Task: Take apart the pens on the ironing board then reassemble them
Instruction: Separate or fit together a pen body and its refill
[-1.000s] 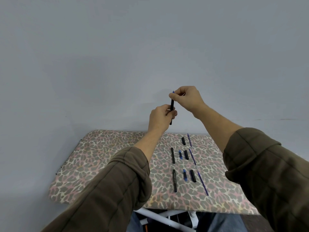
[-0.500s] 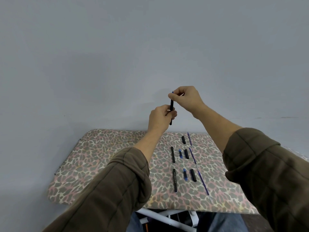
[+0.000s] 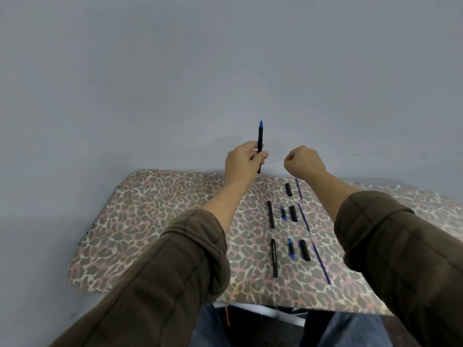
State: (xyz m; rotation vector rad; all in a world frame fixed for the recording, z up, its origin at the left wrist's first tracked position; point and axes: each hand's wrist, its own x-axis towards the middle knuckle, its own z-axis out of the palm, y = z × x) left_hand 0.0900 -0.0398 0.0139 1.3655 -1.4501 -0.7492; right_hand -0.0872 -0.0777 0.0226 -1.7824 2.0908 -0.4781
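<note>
Only the head view to go on here. The person's left hand (image 3: pixel 244 160) is curled around the lower part of a black pen (image 3: pixel 260 146), holding it upright above the far edge of the ironing board (image 3: pixel 150 221), blue tip pointing up. The right hand (image 3: pixel 302 161) hangs just beside it, closed into a loose fist; whether it's pinching anything small can't be made out, though a thin blue refill (image 3: pixel 298 189) lies on the board just under it.

The rest of the pens are still in bits on the leopard cover: two long black barrels (image 3: pixel 270 214), short black caps (image 3: pixel 293 213), little blue tip pieces (image 3: pixel 283 213), and more skinny refills (image 3: pixel 304 217) lined up on the right.

Handling guess: all light, stiff plastic, a bit slick. The barrel is best gripped mid-body like it is now. The refills look bendy and easy to kink, so pinch them near an end and feed them in straight
</note>
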